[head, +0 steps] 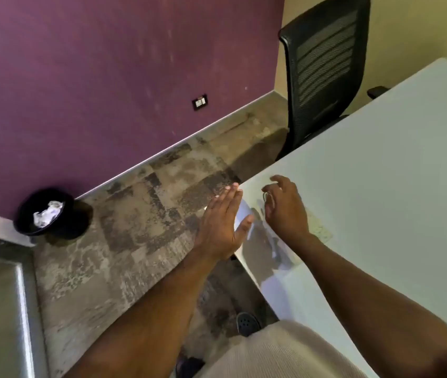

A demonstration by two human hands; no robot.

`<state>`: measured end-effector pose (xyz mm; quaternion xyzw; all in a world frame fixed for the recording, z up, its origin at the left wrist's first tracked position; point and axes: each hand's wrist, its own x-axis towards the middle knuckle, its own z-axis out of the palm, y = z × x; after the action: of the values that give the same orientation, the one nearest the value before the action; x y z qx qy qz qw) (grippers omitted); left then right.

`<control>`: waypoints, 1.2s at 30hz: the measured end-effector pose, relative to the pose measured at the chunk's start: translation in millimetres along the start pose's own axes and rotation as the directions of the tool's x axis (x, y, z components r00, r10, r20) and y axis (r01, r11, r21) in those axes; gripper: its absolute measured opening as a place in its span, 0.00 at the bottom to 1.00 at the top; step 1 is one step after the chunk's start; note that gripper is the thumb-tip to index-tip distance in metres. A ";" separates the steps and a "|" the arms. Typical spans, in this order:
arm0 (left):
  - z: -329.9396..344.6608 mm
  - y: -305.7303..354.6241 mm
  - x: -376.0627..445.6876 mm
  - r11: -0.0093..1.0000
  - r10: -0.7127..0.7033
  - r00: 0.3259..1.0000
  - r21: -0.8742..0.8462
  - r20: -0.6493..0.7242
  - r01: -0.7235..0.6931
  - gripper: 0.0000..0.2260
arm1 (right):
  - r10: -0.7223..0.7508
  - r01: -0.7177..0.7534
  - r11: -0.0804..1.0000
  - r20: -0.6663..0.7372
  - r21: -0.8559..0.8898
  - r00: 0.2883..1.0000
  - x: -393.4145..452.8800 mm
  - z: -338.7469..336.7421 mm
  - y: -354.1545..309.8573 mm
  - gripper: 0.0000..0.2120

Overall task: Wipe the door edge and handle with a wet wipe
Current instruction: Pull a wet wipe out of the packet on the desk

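My left hand [223, 222] is flat and open, fingers together, held at the corner of the white table [380, 173] with nothing in it. My right hand [285, 205] hovers just over the table near that corner, its fingers loosely curled and apart. A flat pale green pack [320, 229], possibly the wipes, lies on the table, partly hidden under my right wrist. A small pale loop shows by my right fingertips; I cannot tell what it is. At the lower left stands a grey metal frame [24, 301], perhaps the door edge. No handle is in view.
A black bin [30, 223] with crumpled white paper stands on the patterned carpet against the purple wall. A black mesh office chair [323, 72] is at the table's far side. A wall socket [200, 102] sits low on the wall. My shoe [246, 323] is under the table edge.
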<state>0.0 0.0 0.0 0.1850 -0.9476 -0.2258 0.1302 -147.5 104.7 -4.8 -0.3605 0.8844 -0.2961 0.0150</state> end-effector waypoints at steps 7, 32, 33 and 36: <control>27.9 5.6 36.9 0.955 0.044 0.914 0.251 0.403 -0.157 0.45 | -0.095 0.141 0.952 0.173 -0.273 0.980 6.0 -10.5 57.7 0.11; 50.7 -8.7 57.2 0.927 0.009 0.814 0.299 0.581 -0.224 0.63 | -0.264 0.590 0.611 0.567 -0.528 0.780 33.4 20.8 53.8 0.16; 51.6 -9.0 58.1 0.928 0.008 0.815 0.300 0.580 -0.222 0.63 | -0.263 0.588 0.613 0.565 -0.529 0.782 33.3 20.9 54.1 0.16; 52.2 -10.3 60.3 0.925 0.016 0.812 0.300 0.584 -0.234 0.63 | -0.281 0.586 0.616 0.548 -0.526 0.788 34.5 20.8 54.7 0.15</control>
<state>-68.3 -13.5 -40.2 0.0655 -0.9777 -0.0849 -0.1806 -202.5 102.6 -44.8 -0.6024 0.7870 0.1329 -0.0038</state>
